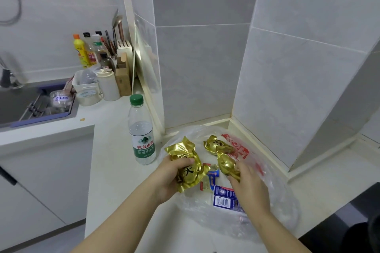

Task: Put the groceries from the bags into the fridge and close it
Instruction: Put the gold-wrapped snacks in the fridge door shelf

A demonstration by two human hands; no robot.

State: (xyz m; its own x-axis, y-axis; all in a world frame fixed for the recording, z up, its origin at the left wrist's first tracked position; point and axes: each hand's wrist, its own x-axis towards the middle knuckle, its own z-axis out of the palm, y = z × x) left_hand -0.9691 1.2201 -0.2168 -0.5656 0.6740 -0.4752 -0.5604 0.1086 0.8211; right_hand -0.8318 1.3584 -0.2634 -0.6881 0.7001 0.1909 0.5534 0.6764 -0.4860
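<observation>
A clear plastic bag (273,201) with red print lies open on the white counter. My left hand (172,178) grips a gold foil packet (190,168) at the bag's left edge. My right hand (246,183) pinches a second gold packet (226,164) inside the bag. A third gold packet (214,142) lies just behind it. A blue and white carton (224,197) and a small blue and red pack (209,177) rest in the bag between my hands. A water bottle (141,131) with a green cap stands upright left of the bag. No fridge is in view.
Tiled walls enclose the counter corner behind the bag. A sink (30,104) with cups sits at the left. Sauce bottles (86,51), a knife block (123,72) and a white canister (108,84) crowd the back left. A dark surface (353,222) lies at lower right.
</observation>
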